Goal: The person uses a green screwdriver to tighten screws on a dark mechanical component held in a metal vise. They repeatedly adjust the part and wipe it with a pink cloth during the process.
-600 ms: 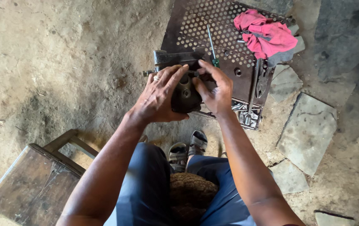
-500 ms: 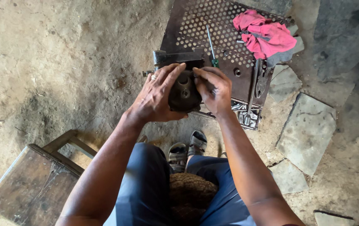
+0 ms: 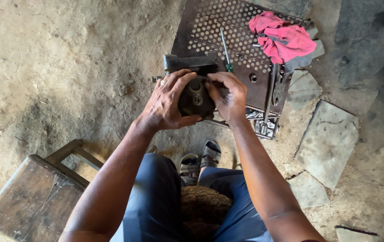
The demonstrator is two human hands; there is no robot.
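Both hands, left hand [image 3: 167,105] and right hand [image 3: 230,96], grip clamped around dark metal part [image 3: 195,99] between them

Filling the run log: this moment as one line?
left hand: grips dark metal part | right hand: fingers on part's top | behind: perforated plate, pink rag

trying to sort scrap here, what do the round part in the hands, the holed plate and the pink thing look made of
Round part: likely cast metal, dull dark grey, greasy, with a small shiny fitting at its centre. Holed plate: sheet metal, brown and matt, seemingly rusted, punched with even rows of holes. Pink thing: soft cloth, crumpled into folds.
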